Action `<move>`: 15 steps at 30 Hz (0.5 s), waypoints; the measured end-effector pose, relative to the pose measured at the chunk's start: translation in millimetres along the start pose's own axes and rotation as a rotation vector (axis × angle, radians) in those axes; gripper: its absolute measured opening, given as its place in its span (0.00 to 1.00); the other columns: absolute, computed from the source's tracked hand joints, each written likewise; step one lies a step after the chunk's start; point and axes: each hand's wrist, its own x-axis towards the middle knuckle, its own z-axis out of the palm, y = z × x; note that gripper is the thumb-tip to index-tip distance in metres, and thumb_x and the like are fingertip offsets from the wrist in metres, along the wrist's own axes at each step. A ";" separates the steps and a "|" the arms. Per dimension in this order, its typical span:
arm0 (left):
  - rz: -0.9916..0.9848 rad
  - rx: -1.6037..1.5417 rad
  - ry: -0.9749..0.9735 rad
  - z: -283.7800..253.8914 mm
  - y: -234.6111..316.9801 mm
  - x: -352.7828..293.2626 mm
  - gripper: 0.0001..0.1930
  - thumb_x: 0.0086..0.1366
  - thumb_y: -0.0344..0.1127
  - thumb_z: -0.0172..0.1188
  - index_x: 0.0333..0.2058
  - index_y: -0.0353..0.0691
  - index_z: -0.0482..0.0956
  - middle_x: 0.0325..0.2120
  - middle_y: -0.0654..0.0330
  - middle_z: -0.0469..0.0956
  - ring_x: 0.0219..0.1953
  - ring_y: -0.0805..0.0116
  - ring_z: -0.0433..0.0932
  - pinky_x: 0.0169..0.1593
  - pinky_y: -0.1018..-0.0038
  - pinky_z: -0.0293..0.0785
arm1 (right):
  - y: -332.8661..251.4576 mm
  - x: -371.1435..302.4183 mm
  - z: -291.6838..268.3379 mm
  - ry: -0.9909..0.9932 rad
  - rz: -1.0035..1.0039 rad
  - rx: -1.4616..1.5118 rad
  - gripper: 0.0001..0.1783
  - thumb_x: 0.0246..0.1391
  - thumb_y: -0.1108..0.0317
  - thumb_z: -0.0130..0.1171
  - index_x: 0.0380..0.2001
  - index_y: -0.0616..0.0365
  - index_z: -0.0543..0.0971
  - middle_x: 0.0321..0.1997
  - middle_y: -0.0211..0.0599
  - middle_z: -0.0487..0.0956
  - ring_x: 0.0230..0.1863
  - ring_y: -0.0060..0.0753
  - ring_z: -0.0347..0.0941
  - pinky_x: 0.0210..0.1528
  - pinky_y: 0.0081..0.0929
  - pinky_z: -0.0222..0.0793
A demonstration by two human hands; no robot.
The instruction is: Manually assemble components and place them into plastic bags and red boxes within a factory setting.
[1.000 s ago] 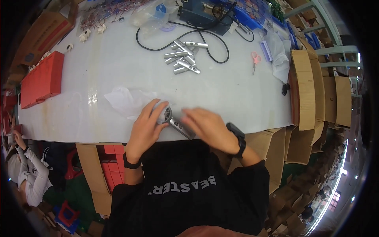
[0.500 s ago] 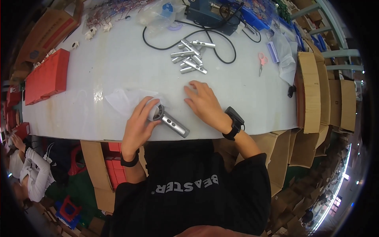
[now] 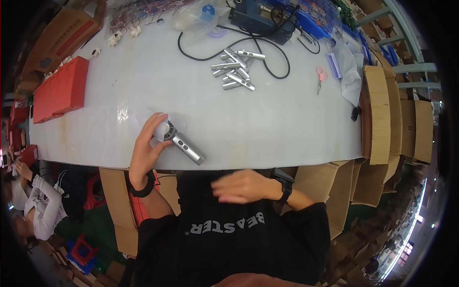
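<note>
My left hand (image 3: 147, 147) is closed around the round, dark-ringed head of a silver handheld fan (image 3: 188, 148), near the table's front edge. The fan's handle, with dark oval buttons, slants toward the lower right. Thin white wrapping (image 3: 179, 120) lies around and behind the fan's head, partly hidden by my fingers. Over my lap, off the table, my right hand (image 3: 244, 186) is slightly blurred, its fingers stretched to the left with nothing visible in them. Farther back lies a loose pile of several silver handles (image 3: 236, 69).
A red box (image 3: 62, 91) stands at the left. Behind the pile, a black cable (image 3: 287, 69) loops from a dark blue device (image 3: 258, 24). Pink-handled scissors (image 3: 321, 74) lie at the right, near open cardboard boxes (image 3: 377, 115). Another person (image 3: 45, 201) sits at the far left.
My right hand has drawn back from above the table to over my lap. My left hand has shifted left with the fan and the wrapping.
</note>
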 end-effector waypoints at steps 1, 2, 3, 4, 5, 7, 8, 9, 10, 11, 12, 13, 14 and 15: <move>0.000 0.000 -0.003 0.6 -0.2 -1.3 0.35 0.52 0.16 0.67 0.61 0.40 0.73 0.64 0.50 0.70 0.66 0.51 0.68 0.67 0.63 0.65 | -4.2 -3.1 -2.3 -0.011 0.006 0.091 0.25 0.59 0.56 0.64 0.49 0.67 0.79 0.65 0.56 0.72 0.66 0.55 0.69 0.68 0.49 0.65; -0.009 0.005 -0.003 1.1 -0.7 -2.3 0.36 0.52 0.16 0.67 0.61 0.41 0.73 0.64 0.50 0.69 0.66 0.52 0.68 0.67 0.63 0.65 | -5.6 -0.8 -1.9 -0.009 0.008 0.093 0.25 0.59 0.56 0.64 0.49 0.67 0.79 0.65 0.56 0.72 0.66 0.55 0.69 0.68 0.49 0.65; -0.014 0.011 -0.004 0.3 -0.7 -0.4 0.36 0.52 0.16 0.67 0.61 0.41 0.73 0.64 0.51 0.69 0.67 0.53 0.68 0.67 0.63 0.65 | -4.3 9.3 -2.4 0.102 0.131 -0.182 0.22 0.59 0.58 0.65 0.48 0.66 0.80 0.62 0.54 0.74 0.64 0.54 0.71 0.65 0.47 0.68; -0.019 0.017 -0.003 -0.2 -0.4 0.6 0.36 0.52 0.16 0.67 0.62 0.41 0.72 0.64 0.51 0.69 0.67 0.54 0.68 0.67 0.63 0.65 | -2.6 19.3 -2.4 0.211 0.252 -0.457 0.20 0.59 0.61 0.65 0.47 0.65 0.80 0.59 0.51 0.77 0.62 0.54 0.73 0.63 0.45 0.71; -0.017 0.020 -0.005 -0.4 -0.1 0.5 0.36 0.52 0.16 0.67 0.62 0.41 0.72 0.64 0.51 0.69 0.67 0.54 0.68 0.67 0.63 0.65 | -2.0 23.9 -2.3 0.320 0.374 -0.731 0.17 0.59 0.63 0.66 0.47 0.64 0.81 0.56 0.49 0.80 0.60 0.53 0.76 0.61 0.43 0.73; -0.025 -0.050 -0.020 -0.1 -2.3 2.9 0.36 0.53 0.16 0.67 0.62 0.41 0.72 0.65 0.52 0.69 0.67 0.56 0.67 0.67 0.64 0.65 | -10.9 16.5 5.8 0.238 0.266 -0.498 0.18 0.59 0.64 0.66 0.48 0.64 0.81 0.57 0.49 0.80 0.59 0.53 0.76 0.61 0.42 0.73; -0.032 -0.085 -0.026 0.2 -2.8 2.4 0.36 0.53 0.16 0.67 0.63 0.41 0.72 0.65 0.52 0.68 0.67 0.56 0.67 0.67 0.64 0.65 | -20.2 12.3 10.5 0.150 0.159 -0.261 0.18 0.59 0.65 0.65 0.49 0.64 0.80 0.57 0.49 0.80 0.59 0.52 0.76 0.61 0.41 0.73; -0.031 -0.084 -0.024 0.0 -3.1 2.6 0.36 0.53 0.16 0.67 0.63 0.41 0.72 0.65 0.52 0.68 0.67 0.56 0.67 0.67 0.64 0.65 | -24.3 10.6 12.5 0.061 0.052 -0.023 0.19 0.59 0.65 0.65 0.50 0.64 0.80 0.57 0.48 0.80 0.59 0.52 0.76 0.61 0.40 0.73; -0.036 -0.082 -0.018 -0.4 -3.4 3.3 0.36 0.53 0.16 0.67 0.63 0.41 0.72 0.65 0.53 0.68 0.68 0.57 0.67 0.67 0.64 0.66 | -14.8 13.2 9.1 0.061 0.049 -0.024 0.19 0.59 0.65 0.65 0.50 0.64 0.80 0.57 0.48 0.80 0.59 0.52 0.76 0.61 0.40 0.73; -0.043 -0.079 -0.015 0.7 -3.5 2.0 0.36 0.53 0.16 0.67 0.63 0.42 0.72 0.65 0.53 0.68 0.68 0.57 0.67 0.67 0.64 0.66 | -0.2 23.4 -2.7 0.202 0.099 -0.109 0.22 0.60 0.66 0.64 0.55 0.64 0.77 0.61 0.51 0.76 0.62 0.52 0.73 0.63 0.42 0.70; -0.050 -0.075 -0.011 0.6 -3.3 0.4 0.36 0.53 0.16 0.67 0.63 0.42 0.72 0.66 0.53 0.67 0.68 0.58 0.67 0.67 0.64 0.66 | 13.8 35.4 -15.1 0.343 0.148 -0.193 0.25 0.61 0.67 0.62 0.59 0.65 0.74 0.65 0.53 0.73 0.64 0.52 0.71 0.65 0.43 0.68; -0.047 -0.071 -0.014 0.9 -3.9 0.5 0.36 0.53 0.16 0.67 0.63 0.42 0.72 0.66 0.53 0.67 0.68 0.58 0.67 0.67 0.64 0.66 | 25.3 52.1 -29.1 0.365 0.215 -0.264 0.27 0.61 0.67 0.62 0.61 0.65 0.71 0.67 0.55 0.70 0.66 0.54 0.69 0.67 0.45 0.66; -0.061 -0.076 -0.013 1.6 -4.6 -0.3 0.36 0.54 0.16 0.67 0.63 0.42 0.72 0.66 0.54 0.67 0.68 0.58 0.67 0.66 0.64 0.66 | 31.8 65.2 -37.4 0.387 0.283 -0.335 0.29 0.61 0.67 0.61 0.63 0.65 0.69 0.69 0.58 0.67 0.68 0.56 0.66 0.69 0.47 0.63; -0.075 -0.080 -0.016 1.1 -6.4 -0.7 0.37 0.54 0.16 0.67 0.64 0.42 0.72 0.66 0.54 0.67 0.68 0.58 0.67 0.66 0.64 0.66 | 35.4 68.7 -33.1 0.394 0.287 -0.334 0.29 0.61 0.67 0.61 0.63 0.65 0.69 0.69 0.58 0.67 0.68 0.56 0.66 0.69 0.47 0.63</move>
